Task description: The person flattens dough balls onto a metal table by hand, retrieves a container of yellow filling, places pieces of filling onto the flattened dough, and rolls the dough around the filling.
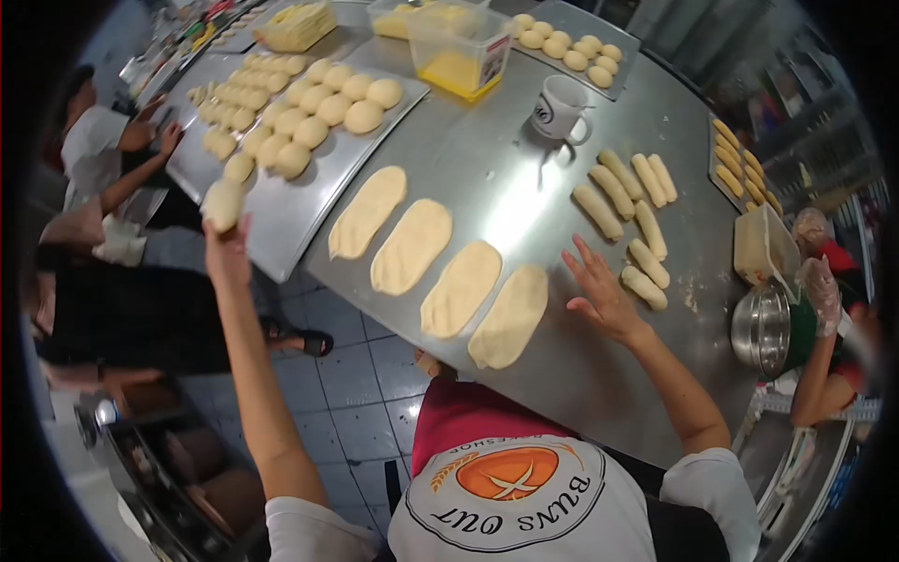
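So, a pale dough ball [223, 204] is held at the fingertips of the left hand [228, 251], out by the near left edge of a metal tray [281, 220]. The fingers are partly hidden by it, so how tightly it's gripped can't really be told. Just past it, the tray is loaded with rows of round dough pieces [314, 117], some of them pretty much touching.

The right hand [599, 292] is held open, fingers spread, and nothing is gripped in it. It's kept near the steel table [599, 375]; whether the surface is touched can't be made out. Between the two hands, four flattened dough ovals [461, 288] are laid side by side in a slanting row, close to the near table edge.

Beyond the right hand, a loose bunch of rolled dough logs [613, 185] is set down, with a white mug [560, 110] standing farther back. A clear plastic tub [459, 51] with something yellow in it is parked beyond the tray's far right corner. Over on the right, a metal bowl [760, 330] is seen near a co-worker's gloved hand [822, 295].
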The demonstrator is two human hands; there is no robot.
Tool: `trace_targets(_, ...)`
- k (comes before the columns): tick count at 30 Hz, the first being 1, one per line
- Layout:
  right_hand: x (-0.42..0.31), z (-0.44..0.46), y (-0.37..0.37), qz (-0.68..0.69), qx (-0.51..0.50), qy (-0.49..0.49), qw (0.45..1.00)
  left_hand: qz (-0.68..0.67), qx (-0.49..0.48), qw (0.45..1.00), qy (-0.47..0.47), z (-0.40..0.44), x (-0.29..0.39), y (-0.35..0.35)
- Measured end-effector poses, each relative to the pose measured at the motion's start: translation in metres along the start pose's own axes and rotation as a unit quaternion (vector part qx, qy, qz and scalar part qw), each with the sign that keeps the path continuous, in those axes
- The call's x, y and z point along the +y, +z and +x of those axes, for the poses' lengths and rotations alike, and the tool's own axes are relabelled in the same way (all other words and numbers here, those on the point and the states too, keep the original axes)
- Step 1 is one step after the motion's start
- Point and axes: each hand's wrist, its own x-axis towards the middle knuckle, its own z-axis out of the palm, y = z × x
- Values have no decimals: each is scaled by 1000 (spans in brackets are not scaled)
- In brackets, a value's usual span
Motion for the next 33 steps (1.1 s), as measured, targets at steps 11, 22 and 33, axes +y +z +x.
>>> trace_targets(11,-71,10,19,527,-66,70,845,94,-155,946,-268,-318,-51,184)
trace_targets(22,-29,-59,27,606,-230,212,732,90,-193,928,-306,-435,-89,196)
trace_targets(33,14,-50,36,588,-221,209,750,466,-279,840,5,-445,-98,193)
